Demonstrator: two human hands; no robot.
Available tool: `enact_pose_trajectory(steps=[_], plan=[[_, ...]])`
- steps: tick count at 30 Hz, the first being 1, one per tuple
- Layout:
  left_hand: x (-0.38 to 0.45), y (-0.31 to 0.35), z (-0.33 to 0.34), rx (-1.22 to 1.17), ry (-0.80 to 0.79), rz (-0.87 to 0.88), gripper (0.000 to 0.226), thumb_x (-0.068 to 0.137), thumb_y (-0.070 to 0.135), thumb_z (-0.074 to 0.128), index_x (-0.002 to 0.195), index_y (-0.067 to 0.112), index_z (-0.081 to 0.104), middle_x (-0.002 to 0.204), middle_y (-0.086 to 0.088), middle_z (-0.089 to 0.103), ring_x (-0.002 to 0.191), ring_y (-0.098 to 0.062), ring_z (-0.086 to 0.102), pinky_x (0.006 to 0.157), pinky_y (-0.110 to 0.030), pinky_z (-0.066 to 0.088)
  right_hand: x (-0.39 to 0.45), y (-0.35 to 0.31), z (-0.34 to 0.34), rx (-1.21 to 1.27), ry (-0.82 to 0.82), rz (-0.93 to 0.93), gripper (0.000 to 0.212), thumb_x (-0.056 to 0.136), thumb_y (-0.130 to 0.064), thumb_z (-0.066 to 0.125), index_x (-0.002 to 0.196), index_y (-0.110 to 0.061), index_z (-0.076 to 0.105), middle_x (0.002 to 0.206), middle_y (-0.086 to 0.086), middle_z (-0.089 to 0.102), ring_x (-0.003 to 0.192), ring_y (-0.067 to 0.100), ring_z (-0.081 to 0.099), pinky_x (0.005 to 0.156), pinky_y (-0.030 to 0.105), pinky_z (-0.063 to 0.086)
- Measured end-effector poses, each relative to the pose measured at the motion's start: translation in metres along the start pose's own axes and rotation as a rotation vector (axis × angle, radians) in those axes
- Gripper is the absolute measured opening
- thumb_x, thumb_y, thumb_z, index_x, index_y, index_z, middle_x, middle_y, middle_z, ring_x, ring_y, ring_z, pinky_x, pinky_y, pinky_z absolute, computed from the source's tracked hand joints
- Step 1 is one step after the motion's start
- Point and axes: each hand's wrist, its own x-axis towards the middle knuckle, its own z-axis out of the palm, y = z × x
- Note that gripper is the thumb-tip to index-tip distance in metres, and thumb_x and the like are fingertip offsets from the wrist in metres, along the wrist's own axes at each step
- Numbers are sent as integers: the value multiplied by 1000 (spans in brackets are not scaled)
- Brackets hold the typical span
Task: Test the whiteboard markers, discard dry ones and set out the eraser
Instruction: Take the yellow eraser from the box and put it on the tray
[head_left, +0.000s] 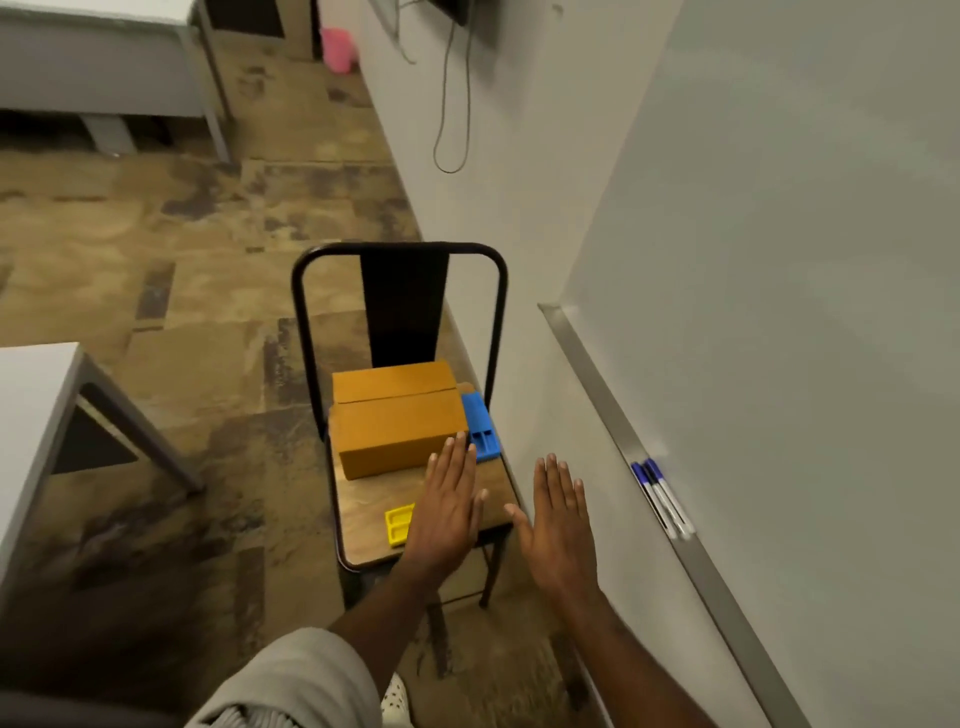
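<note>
Above the chair seat (363, 499), your left hand (448, 512) and right hand (560, 522) hover flat, fingers straight, holding nothing. Beyond the fingertips sit an orange box (397, 423) and a blue piece (481, 427); a yellow piece (399, 524) lies beside the left hand. To your right, the markers (662, 498) rest on the whiteboard's tray (602, 397), likely light, stiff and smooth; pinch one mid-barrel. No writing is readable.

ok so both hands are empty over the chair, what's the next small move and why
Probably swing the right hand over to the markers on the whiteboard's tray and pick one up. Both hands are flat and hold nothing, the left hand over the chair, and the capped markers look untouched.
</note>
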Motion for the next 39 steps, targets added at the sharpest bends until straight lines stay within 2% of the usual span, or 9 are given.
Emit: enact_pose_trajectory(steps=[6,14,19,21,23,25,29,35,39], plan=[[29,-63,-38,89,13,-135,65,106,45,22,159,11,9,168,-9,-2,155,-23,-7,126,-46,2,81,-42,-2,38,-62,-136,93,89,-75,-10,160,-16,0,168,3,-3,155,18,-2,125,36,0],[59,-116,-65,162,-81,-332,76,99,57,11,160,12,3,167,-10,-7,155,-23,-7,126,-40,-2,163,-74,10,17,-195,-376,82,97,-66,25,160,-16,10,169,4,6,156,20,2,125,45,17],[69,-117,-62,249,-167,-366,80,96,62,11,159,13,11,168,-10,2,155,-26,-1,124,-42,2,189,-76,12,2,-299,-466,78,101,-54,44,160,-18,9,168,4,9,155,24,6,125,41,9],[73,-114,-61,245,-131,-384,72,99,55,25,158,13,21,167,-11,10,155,-29,6,124,-45,10,194,-70,17,14,-292,-510,77,98,-54,50,159,-18,19,166,7,20,153,29,17,123,42,15],[73,-111,-62,255,-45,-413,62,100,45,39,151,10,37,162,-15,26,151,-34,22,120,-48,29,197,-62,22,-10,-199,-603,75,90,-55,64,150,-15,43,153,10,46,139,32,44,116,44,33],[73,-111,-62,276,50,-470,49,100,37,45,140,7,49,152,-18,43,142,-36,40,104,-48,50,200,-55,28,-21,-99,-713,70,81,-53,75,136,-14,59,133,8,63,119,29,61,104,42,48],[76,-111,-67,300,141,-556,49,98,42,33,123,7,56,136,-16,54,121,-33,55,80,-40,60,206,-50,29,60,-27,-840,58,84,-48,72,130,-13,63,121,5,66,109,25,61,98,39,51],[77,-126,-65,381,76,-426,36,98,35,40,119,13,61,151,-20,44,139,-41,42,109,-57,42,203,-62,33,64,-52,-787,64,88,-53,66,137,-13,56,136,5,61,125,24,57,110,41,41],[81,-142,-76,385,-27,-304,50,102,49,27,144,27,44,163,-13,27,149,-36,28,118,-57,29,199,-69,37,-4,-98,-660,76,87,-55,65,148,-15,45,152,7,47,142,28,42,120,47,24]])
